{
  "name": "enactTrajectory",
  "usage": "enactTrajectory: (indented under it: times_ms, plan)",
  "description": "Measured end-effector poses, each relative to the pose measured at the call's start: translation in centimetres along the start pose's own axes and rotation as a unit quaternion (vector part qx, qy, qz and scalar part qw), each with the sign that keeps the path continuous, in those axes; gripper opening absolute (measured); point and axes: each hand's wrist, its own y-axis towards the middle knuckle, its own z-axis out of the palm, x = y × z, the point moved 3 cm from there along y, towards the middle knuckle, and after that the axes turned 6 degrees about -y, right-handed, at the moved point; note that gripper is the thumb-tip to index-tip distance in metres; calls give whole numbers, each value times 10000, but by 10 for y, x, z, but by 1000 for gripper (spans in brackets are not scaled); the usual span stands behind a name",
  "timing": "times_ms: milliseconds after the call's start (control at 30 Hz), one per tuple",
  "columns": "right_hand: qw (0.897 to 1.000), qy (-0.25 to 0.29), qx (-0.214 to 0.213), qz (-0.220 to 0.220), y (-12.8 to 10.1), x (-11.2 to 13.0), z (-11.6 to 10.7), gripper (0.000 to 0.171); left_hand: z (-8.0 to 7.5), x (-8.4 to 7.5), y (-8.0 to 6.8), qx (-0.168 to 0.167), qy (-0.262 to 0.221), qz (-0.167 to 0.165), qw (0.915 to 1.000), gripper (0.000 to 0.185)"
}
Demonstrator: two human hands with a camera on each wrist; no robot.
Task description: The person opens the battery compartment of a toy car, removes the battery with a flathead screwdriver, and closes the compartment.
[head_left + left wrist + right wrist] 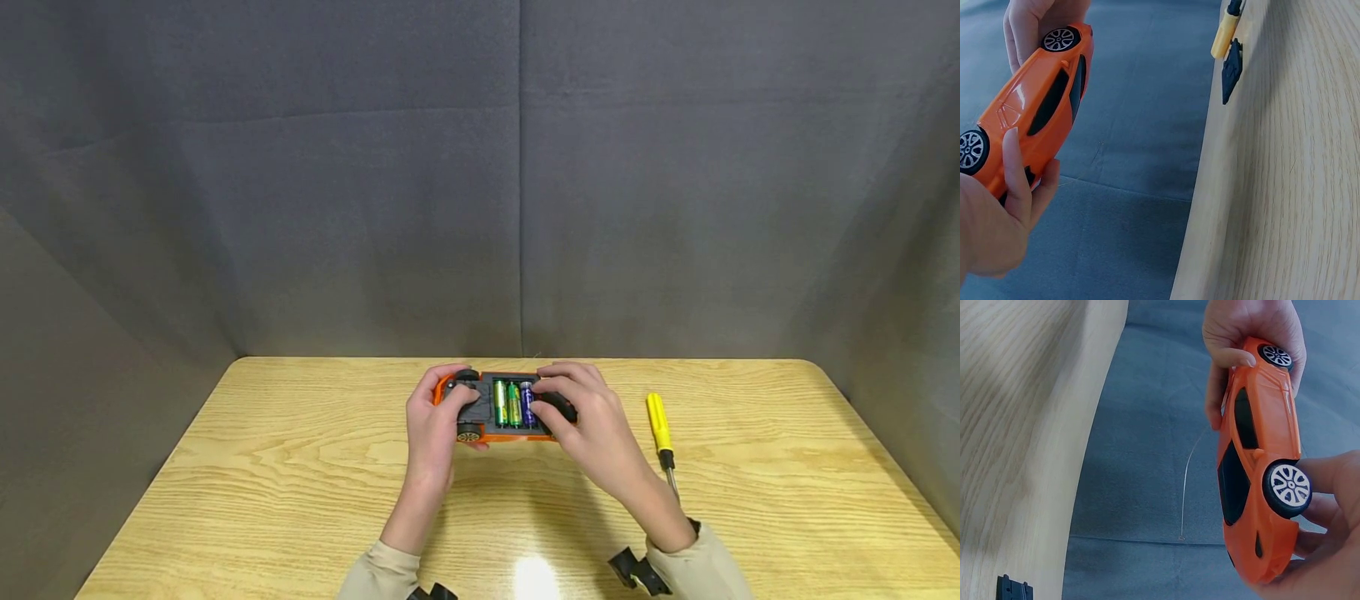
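Even overhead light, sharp views, with glare on the table (534, 575).

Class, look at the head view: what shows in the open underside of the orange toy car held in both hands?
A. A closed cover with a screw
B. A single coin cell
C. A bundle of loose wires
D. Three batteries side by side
D: the toy car is held belly-up, and three batteries, two green and one blue, lie side by side in its open compartment.

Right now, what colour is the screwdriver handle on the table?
Yellow: the plastic screwdriver handle, clearest in the head view.
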Motion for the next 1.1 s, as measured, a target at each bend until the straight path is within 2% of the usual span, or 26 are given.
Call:
enactTrajectory:
  times_ms: [267, 733, 900, 1100]
  plan:
    - [9990, -98, 387, 188, -1, -1, 4, 31, 1, 1, -1, 17, 107, 34, 9999, 38]
    - [9943, 500, 549, 767, 1, -6, 4, 14, 3, 2, -2, 57, 269, 118, 9996, 37]
    - [9909, 744, 493, 1006, 1, -6, 5, 7, 4, 3, -3, 89, 308, 122, 9994, 36]
    - [9899, 828, 395, 1083, -1, -7, 7, 6, 5, 3, -3, 49, 289, 156, 9994, 35]
